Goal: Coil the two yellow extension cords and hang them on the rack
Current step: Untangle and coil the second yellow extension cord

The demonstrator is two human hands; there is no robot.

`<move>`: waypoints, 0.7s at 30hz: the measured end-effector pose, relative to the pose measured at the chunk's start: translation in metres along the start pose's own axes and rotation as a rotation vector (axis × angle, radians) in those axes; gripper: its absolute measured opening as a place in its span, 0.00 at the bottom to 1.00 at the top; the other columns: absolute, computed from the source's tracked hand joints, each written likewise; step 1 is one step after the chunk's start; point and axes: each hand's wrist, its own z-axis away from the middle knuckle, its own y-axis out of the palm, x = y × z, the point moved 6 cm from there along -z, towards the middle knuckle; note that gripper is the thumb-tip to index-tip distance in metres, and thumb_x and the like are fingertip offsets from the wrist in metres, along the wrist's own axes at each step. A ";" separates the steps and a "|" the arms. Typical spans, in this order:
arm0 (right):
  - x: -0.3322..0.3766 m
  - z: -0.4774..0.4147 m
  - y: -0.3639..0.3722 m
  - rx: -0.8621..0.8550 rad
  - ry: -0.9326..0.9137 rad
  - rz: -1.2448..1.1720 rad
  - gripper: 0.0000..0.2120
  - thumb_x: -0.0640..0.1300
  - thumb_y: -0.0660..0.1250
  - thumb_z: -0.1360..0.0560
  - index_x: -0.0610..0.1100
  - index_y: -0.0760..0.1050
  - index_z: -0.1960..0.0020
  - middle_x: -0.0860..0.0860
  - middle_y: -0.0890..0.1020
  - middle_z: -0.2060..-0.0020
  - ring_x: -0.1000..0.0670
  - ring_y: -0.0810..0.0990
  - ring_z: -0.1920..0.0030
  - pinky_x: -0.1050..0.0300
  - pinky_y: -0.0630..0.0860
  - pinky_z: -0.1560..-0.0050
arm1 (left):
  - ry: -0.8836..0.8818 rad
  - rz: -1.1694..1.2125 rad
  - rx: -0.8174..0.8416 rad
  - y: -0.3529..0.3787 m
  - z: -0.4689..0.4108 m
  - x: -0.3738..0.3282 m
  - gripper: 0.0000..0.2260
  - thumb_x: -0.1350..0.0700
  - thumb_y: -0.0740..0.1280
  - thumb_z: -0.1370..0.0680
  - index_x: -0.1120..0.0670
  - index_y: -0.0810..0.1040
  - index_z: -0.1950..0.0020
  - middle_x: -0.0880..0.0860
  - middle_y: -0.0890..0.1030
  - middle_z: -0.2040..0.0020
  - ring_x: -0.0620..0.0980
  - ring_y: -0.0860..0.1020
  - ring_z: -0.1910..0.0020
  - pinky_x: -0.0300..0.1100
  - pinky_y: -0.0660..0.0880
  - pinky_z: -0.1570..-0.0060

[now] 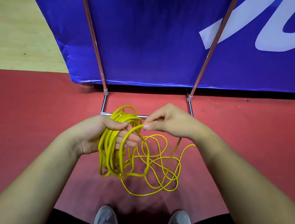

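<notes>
The left hand point(92, 134) is curled round the coiled yellow cord point(109, 144) in front of the rack point(104, 102); the same cord is pinched by the right hand point(171, 120).

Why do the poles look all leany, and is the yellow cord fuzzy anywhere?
Head view: the wide lens makes the poles splay outward; the bottom of the coil, hanging from the left hand, is smeared with blur; the loose cord on the floor looks sharp; a soft shadow darkens the floor near the shoes.
</notes>
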 end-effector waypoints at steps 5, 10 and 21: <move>-0.005 -0.003 0.008 -0.030 0.012 0.079 0.13 0.48 0.74 0.28 0.40 0.79 0.64 0.56 0.69 0.79 0.58 0.64 0.75 0.63 0.61 0.72 | 0.026 -0.039 0.066 0.008 -0.003 0.001 0.06 0.57 0.63 0.27 0.59 0.76 0.56 0.50 0.71 0.73 0.49 0.73 0.76 0.40 0.73 0.71; -0.067 0.007 -0.005 0.038 0.185 0.021 0.09 0.45 0.72 0.26 0.40 0.79 0.59 0.48 0.79 0.68 0.54 0.73 0.67 0.60 0.69 0.62 | 0.068 0.108 0.055 -0.008 0.000 -0.007 0.07 0.57 0.68 0.30 0.60 0.76 0.58 0.49 0.67 0.74 0.47 0.69 0.78 0.39 0.71 0.74; -0.008 -0.001 -0.009 -0.084 -0.011 0.087 0.07 0.44 0.72 0.26 0.46 0.85 0.49 0.52 0.86 0.58 0.63 0.77 0.61 0.72 0.70 0.59 | 0.026 -0.021 -0.022 -0.006 -0.007 0.002 0.16 0.58 0.65 0.29 0.65 0.77 0.46 0.63 0.84 0.55 0.53 0.82 0.68 0.40 0.78 0.72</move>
